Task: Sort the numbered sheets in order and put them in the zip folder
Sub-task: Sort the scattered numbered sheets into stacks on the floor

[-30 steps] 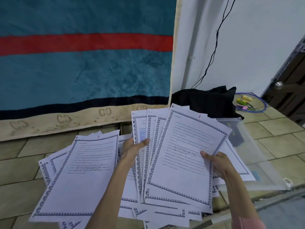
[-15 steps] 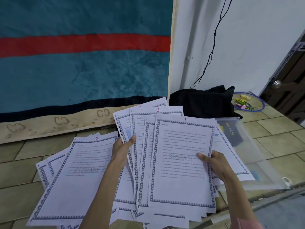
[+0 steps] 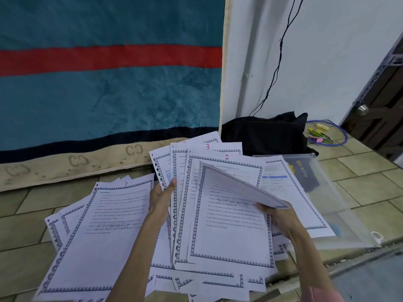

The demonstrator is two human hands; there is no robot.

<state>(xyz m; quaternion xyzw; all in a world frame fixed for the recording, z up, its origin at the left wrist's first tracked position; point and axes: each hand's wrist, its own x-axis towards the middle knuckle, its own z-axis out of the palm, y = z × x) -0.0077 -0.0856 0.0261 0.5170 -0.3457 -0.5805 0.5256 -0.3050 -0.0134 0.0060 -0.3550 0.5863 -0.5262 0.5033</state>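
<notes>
R hand point(image 3: 278, 219) pinches the top sheet point(image 3: 242, 188) at its right edge, peeling it off sheet 2 point(image 3: 229, 225) of the fan gripped in L hand point(image 3: 162, 196); zip folder point(image 3: 340, 205) on floor just right—imo lift slow, check nr, keep fan tight.

A teal blanket point(image 3: 109, 94) with a red stripe hangs beside a white wall point(image 3: 327, 51). Beige floor tiles point(image 3: 359, 182) lie below, near a dark door point(image 3: 383, 110).

White sheets point(image 3: 104, 232), blue patterned borders, red numbers; teal blanket point(image 3: 109, 94), red stripe, beige hem; black cloth point(image 3: 263, 134); clear zip folder point(image 3: 340, 205); beige-tiled floor point(image 3: 359, 171).
</notes>
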